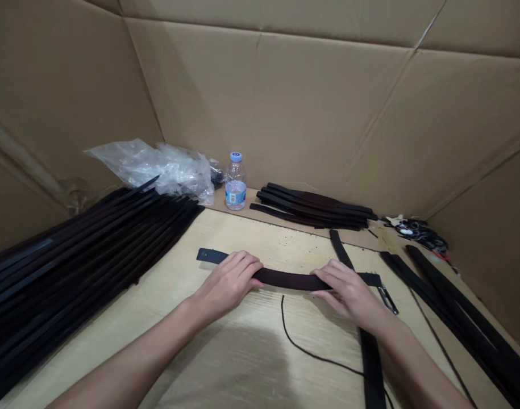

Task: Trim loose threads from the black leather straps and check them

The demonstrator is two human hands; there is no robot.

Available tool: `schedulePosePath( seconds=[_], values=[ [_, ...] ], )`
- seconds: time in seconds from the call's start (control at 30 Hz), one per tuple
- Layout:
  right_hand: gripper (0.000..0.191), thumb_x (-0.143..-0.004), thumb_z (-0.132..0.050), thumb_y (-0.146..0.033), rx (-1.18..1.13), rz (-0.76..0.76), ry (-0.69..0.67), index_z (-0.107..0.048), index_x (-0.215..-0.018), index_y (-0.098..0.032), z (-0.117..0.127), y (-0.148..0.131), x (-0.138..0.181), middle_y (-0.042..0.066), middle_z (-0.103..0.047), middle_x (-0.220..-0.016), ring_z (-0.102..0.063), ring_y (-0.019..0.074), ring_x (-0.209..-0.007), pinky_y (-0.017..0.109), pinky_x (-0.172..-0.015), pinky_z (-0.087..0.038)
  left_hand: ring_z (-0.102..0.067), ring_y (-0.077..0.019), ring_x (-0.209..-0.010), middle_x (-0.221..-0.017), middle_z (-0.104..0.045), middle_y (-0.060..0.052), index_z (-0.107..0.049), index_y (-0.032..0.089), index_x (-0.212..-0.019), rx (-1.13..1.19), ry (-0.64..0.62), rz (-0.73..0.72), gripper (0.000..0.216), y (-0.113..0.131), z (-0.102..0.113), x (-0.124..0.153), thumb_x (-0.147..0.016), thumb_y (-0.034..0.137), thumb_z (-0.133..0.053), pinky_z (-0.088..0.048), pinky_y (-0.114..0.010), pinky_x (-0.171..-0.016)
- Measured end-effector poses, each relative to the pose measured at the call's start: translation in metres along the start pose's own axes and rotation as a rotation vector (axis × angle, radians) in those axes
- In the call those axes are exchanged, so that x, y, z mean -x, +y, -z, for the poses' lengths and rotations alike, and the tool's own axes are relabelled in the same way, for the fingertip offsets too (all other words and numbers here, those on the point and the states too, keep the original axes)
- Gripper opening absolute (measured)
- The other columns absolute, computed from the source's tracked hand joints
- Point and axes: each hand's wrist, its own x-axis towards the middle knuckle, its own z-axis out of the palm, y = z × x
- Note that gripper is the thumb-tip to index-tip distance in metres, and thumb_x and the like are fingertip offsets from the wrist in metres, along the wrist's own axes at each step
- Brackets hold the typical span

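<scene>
A dark strap-like strip (291, 279) is stretched from side to side in front of me, bowed slightly downward in the middle. My left hand (234, 278) is closed around it left of centre, and the strip's flat end sticks out past the fingers. On the other side my right hand (345, 287) grips it with thumb below and fingers on top. A small metal tool (387, 298), perhaps tweezers or small scissors, lies just beyond the right hand. Below the strip a thin black cord (302, 346) curves over the board. Another black strip (371, 363) passes under my right forearm.
Long dark strips (93, 255) are heaped on the left, under clear plastic bags (157, 165). A water bottle (236, 182) stands at the back beside shorter strips (315, 205). More strips (456, 318) and tangled cords (421, 236) lie right. Cardboard walls (285, 102) enclose the wooden board (225, 352).
</scene>
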Motion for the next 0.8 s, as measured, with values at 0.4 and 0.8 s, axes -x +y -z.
schedulePosePath(
  seconds=[0.4, 0.8],
  values=[
    [0.021, -0.093, -0.054, -0.030, -0.026, -0.066, -0.031, -0.064, -0.104, -0.015, -0.0027, -0.0016, 0.0001, 0.010, -0.068, -0.084, -0.059, 0.0237, -0.078, 0.039, -0.068, -0.053, -0.058, -0.0248, -0.081, -0.088, -0.065, -0.012, -0.057, 0.012, -0.100, 0.058, 0.027, 0.066, 0.014, 0.0030, -0.0023, -0.0001, -0.090, 0.022, -0.055, -0.051, -0.039, -0.070],
    [0.025, -0.091, -0.058, -0.033, -0.071, -0.123, -0.039, -0.065, -0.106, -0.016, -0.0036, 0.0008, 0.0022, 0.010, -0.070, -0.088, -0.063, 0.0235, -0.083, 0.039, -0.072, -0.055, -0.060, -0.0242, -0.081, -0.087, -0.067, -0.010, -0.059, 0.012, -0.101, 0.049, 0.017, 0.054, 0.027, -0.0037, 0.0004, -0.0004, -0.088, 0.036, -0.061, -0.052, -0.039, -0.071]
  ],
)
